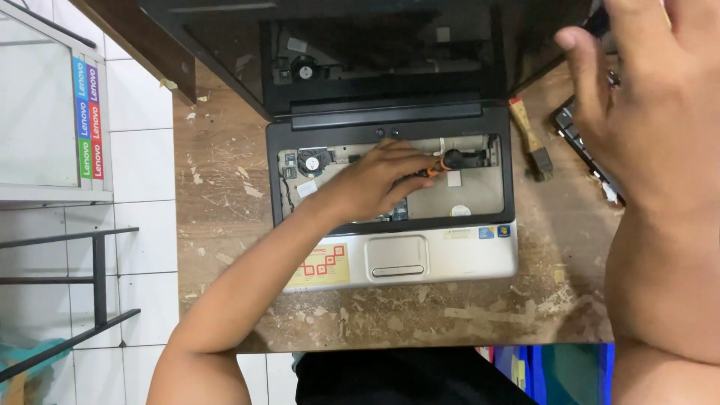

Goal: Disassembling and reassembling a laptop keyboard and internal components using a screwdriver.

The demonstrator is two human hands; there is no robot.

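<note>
An open laptop (442, 259) lies on a worn wooden table (225, 195), its keyboard taken out so the inner metal tray and a small fan (309, 161) show. My left hand (375, 180) rests inside that bay, shut on a screwdriver with an orange and black handle (447, 163) that points right. My right hand (652, 90) hovers high at the upper right, close to the camera, fingers spread and holding nothing. Beneath it lies the removed black keyboard (577, 139), partly hidden.
A small wooden-handled brush (531, 139) lies right of the laptop. The dark screen (375, 52) leans back at the top. A white tiled floor, a glass cabinet (45, 105) and a black metal frame (97, 277) stand left of the table.
</note>
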